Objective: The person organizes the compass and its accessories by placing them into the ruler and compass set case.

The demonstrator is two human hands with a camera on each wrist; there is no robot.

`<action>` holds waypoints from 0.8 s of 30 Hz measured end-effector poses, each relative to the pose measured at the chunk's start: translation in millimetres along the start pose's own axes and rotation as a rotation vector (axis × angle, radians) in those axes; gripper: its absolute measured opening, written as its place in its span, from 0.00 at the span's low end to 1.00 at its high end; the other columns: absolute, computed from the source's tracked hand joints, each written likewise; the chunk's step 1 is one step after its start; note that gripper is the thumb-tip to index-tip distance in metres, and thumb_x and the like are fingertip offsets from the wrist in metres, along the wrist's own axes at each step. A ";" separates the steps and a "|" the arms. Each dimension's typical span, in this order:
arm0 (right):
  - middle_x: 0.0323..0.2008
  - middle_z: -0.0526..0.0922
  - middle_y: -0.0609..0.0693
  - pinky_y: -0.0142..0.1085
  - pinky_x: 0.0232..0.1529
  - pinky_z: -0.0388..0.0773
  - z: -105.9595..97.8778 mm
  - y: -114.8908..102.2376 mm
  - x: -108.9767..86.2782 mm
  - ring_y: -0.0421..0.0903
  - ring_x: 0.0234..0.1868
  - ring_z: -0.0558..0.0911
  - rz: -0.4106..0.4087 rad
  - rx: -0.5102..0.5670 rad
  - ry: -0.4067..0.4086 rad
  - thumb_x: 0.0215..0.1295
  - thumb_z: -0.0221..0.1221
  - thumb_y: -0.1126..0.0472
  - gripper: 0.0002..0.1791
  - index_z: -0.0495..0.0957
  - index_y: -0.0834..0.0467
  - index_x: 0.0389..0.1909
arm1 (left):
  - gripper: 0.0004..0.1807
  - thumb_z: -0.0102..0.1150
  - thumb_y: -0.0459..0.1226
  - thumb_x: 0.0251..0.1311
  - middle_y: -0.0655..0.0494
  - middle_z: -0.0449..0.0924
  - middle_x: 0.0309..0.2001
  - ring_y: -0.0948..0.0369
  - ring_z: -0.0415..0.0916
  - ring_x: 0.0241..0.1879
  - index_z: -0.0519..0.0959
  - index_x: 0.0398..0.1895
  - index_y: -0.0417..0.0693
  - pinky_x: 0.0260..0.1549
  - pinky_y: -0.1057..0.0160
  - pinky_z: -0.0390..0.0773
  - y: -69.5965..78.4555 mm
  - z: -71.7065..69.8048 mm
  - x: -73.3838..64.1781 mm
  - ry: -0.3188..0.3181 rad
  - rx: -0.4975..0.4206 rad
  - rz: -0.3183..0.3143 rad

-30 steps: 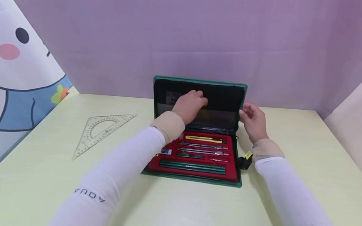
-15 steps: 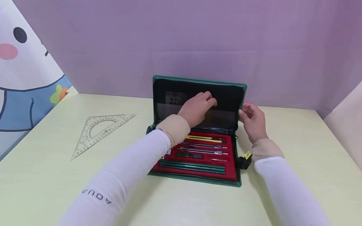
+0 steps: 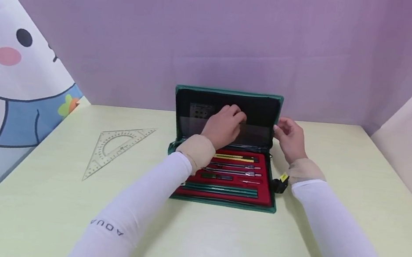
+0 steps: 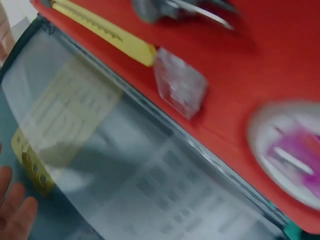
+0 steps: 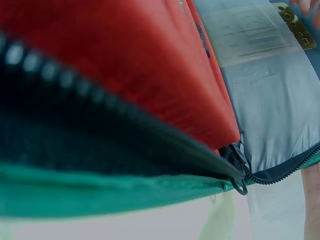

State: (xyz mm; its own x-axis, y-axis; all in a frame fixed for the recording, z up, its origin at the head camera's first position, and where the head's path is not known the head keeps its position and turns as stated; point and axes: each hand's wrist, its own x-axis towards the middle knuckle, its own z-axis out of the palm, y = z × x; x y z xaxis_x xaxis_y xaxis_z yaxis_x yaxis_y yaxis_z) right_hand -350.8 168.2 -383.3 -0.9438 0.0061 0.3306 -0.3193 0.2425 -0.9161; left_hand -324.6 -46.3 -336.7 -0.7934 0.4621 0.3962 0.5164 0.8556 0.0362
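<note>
A green zippered drawing-instrument case [image 3: 223,202] lies open on the table, its lid raised. My left hand [image 3: 224,124] is in front of the lid's clear pocket [image 4: 125,165]. In the left wrist view, its loosely extended fingers [image 4: 20,212] sit beside a yellowish drawing template [image 4: 32,165], apparently apart from it. That template is partly inside the pocket, with its holed end sticking out. A second template [image 3: 201,112] is in the pocket further left. My right hand [image 3: 290,139] pinches the lid's right edge between thumb and fingers.
The red tray [image 3: 265,195] holds a yellow utility knife [image 3: 243,158], compasses [image 3: 235,172] and green pencils [image 3: 221,189]. A transparent set square [image 3: 116,150] lies on the table to the left. A black-and-yellow object [image 3: 280,184] sits by the case's right edge. A purple wall stands behind.
My left hand has moved right across the pocket, uncovering more of the left template, then nearly stopped. The right hand has stayed at the lid's edge.
</note>
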 end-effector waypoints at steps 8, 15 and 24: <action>0.34 0.76 0.43 0.29 0.45 0.78 -3.6 3.6 2.7 0.36 0.37 0.75 -0.005 -0.030 0.014 0.67 0.52 0.68 0.14 0.71 0.70 0.51 | 0.12 0.57 0.36 0.61 0.52 0.75 0.45 0.58 0.70 0.44 0.77 0.47 0.48 0.46 0.64 0.77 -33.1 -8.3 -24.1 0.096 -0.038 -0.050; 0.34 0.76 0.45 0.30 0.45 0.78 -5.2 3.6 1.5 0.36 0.36 0.75 0.004 -0.026 0.004 0.67 0.52 0.68 0.14 0.70 0.70 0.51 | 0.08 0.53 0.32 0.59 0.46 0.77 0.39 0.51 0.74 0.38 0.78 0.40 0.40 0.40 0.56 0.77 -68.4 -18.9 -57.5 0.277 -0.051 -0.149; 0.34 0.75 0.46 0.33 0.46 0.78 -6.0 3.6 2.3 0.36 0.36 0.75 0.000 -0.048 0.008 0.67 0.52 0.68 0.14 0.71 0.70 0.51 | 0.22 0.51 0.38 0.60 0.32 0.74 0.46 0.39 0.73 0.45 0.70 0.50 0.26 0.45 0.45 0.74 -150.6 -52.6 -104.6 -0.037 -0.089 -0.619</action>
State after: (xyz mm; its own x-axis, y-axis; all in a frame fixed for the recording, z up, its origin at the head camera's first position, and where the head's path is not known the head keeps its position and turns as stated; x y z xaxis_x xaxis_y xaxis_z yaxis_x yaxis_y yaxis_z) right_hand -353.6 174.9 -384.5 -0.9430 0.0138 0.3326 -0.3147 0.2883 -0.9043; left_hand -302.4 -235.7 -335.4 -0.9638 -0.1037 0.2455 -0.0188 0.9453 0.3256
